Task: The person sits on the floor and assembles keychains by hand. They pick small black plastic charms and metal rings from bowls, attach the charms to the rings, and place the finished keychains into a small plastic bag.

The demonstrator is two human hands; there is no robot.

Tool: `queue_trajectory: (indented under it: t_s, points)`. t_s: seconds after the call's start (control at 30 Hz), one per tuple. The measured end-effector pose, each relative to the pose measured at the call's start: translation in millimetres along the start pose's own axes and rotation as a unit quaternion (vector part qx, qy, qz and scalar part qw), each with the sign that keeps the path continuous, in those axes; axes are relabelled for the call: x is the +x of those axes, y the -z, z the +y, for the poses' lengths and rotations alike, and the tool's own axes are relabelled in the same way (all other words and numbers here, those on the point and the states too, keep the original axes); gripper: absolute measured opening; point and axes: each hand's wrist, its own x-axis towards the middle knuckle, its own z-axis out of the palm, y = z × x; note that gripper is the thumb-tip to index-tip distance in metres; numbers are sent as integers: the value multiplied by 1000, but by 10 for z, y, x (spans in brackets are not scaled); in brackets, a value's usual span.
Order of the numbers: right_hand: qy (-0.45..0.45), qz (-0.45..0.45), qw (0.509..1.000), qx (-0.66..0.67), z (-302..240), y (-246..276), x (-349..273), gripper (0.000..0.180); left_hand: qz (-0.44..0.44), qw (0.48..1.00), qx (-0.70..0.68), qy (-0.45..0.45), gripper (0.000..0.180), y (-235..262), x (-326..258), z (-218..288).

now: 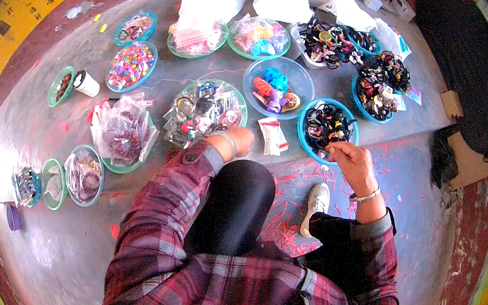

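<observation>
Head view, lower part of the frame: a person in a plaid shirt (pixel 212 282) sits with a black-clad knee (pixel 236 206) raised at the centre and a white shoe (pixel 315 205) just right of it, on a grey floor (pixel 52 254) streaked with red marks. The right hand (pixel 350 159), right of centre with a metal bangle on the wrist, has its fingers curled and pinched on something small and dark that is too tiny to make out, at the near rim of a blue bowl (pixel 327 125) full of dark hair ties. The left hand (pixel 241 139), at the centre with a bangle on its wrist as well, rests at the near edge of a green bowl (pixel 207 111) heaped with clear packets of accessories; whether it is gripping anything cannot be told. Between the two hands lies a small white and red packet (pixel 271 136).

Further up, a clear blue bowl (pixel 277 85) holds bright hair clips, and a plastic bag (pixel 122 132) sits in a bowl at middle left. Along the top of the frame stand more bowls of colourful beads (pixel 131 65) and white bags (pixel 210 1).
</observation>
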Motion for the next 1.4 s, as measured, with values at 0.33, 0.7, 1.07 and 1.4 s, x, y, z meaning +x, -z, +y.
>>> queue_trajectory:
  t_s: [0.33,0.7,1.07,1.4]
  points:
    - [6,-10,1000,-9,36,-6,-32,15,355,790,-454,209,14,519,-598,-343]
    - [13,-14,999,-34,43,-70,0,14,377,881,-149,244,17,159,-427,-279]
    - [51,-11,998,-38,139,-81,6,13,305,922,-43,235,21,428,-260,55]
    - [50,-6,998,-32,197,-106,12,13,248,944,-44,215,21,90,-201,-21]
